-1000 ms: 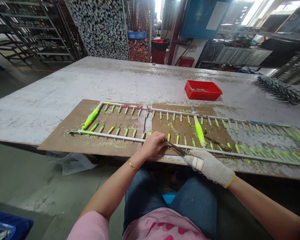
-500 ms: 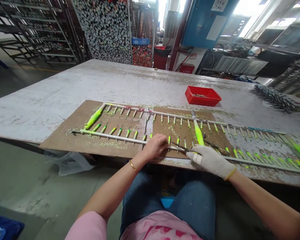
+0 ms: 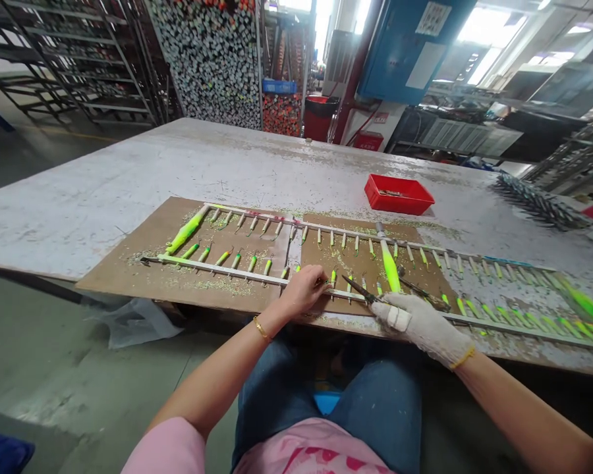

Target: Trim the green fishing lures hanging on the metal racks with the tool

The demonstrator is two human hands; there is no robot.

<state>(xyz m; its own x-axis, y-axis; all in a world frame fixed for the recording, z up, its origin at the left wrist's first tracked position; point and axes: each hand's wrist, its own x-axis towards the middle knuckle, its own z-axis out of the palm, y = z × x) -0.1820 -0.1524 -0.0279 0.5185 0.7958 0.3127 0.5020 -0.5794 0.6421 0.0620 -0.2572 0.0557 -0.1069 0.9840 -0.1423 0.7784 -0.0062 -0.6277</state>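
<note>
My bare left hand (image 3: pixel 304 289) is closed in a pinch at the near metal rail (image 3: pixel 247 272); its fingertips hide what they hold. Small green-and-white pieces with thin wire hooks, like fishing lures (image 3: pixel 254 263), line this rail on both sides of the hand. My right hand (image 3: pixel 420 322), in a white glove with tape on a finger, is closed around a dark, pointed scissors-like tool (image 3: pixel 360 288). The blade points left toward my left hand, over the near rail. A large yellow-green crosspiece (image 3: pixel 389 263) stands just beyond the glove, joining the near and far rails.
Brown cardboard (image 3: pixel 123 257) strewn with trimmings lies under the frame on the white table (image 3: pixel 128 164). Beyond it stands a red bin (image 3: pixel 399 194) with small pieces inside. A dark slender object (image 3: pixel 420 288) lies behind the glove. Racks (image 3: pixel 93 66) stand at the back left.
The scissors-like tool has tilted a little, so its blade shows more clearly above the rail. My left hand stays at nearly the same spot, still pinched.
</note>
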